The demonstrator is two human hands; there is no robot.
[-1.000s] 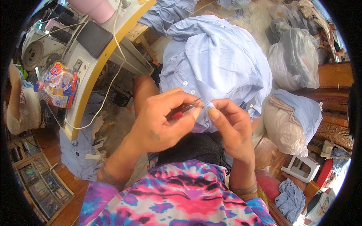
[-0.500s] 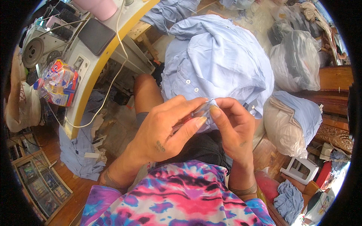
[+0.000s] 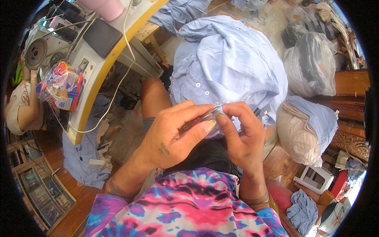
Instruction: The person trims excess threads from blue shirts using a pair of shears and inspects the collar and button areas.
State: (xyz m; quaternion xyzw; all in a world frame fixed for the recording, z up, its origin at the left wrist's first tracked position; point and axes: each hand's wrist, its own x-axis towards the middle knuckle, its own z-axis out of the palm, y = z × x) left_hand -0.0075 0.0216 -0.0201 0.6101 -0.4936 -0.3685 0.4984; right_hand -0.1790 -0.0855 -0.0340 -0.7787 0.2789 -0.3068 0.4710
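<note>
A light blue button-up shirt [image 3: 233, 59] lies heaped over my lap, with white buttons [image 3: 198, 85] along its front. My right hand [image 3: 245, 132] is closed, thumb and index finger pinching a small bit at the shirt's near edge. My left hand [image 3: 167, 136] is closed around a slim, shiny tool with a reddish part [image 3: 194, 122]; its kind is mostly hidden by the fingers. The tool's tip and both hands' fingertips meet at the pinched spot, where a pale button seems to show. A dark label [image 3: 257, 112] shows beside my right index finger.
At left stands a yellow-edged sewing table [image 3: 92, 87] with a phone [image 3: 102, 37], a colourful plastic packet [image 3: 63, 87] and a white cable. Another person's arm [image 3: 33, 104] is beyond it. Stuffed plastic bags [image 3: 310, 65] and a white stool [image 3: 314, 178] stand at right.
My fingers have shifted slightly at the pinched spot, and the bunched cloth between them shows less. At far left, the other person's arm has come up by the machine's wheel.
</note>
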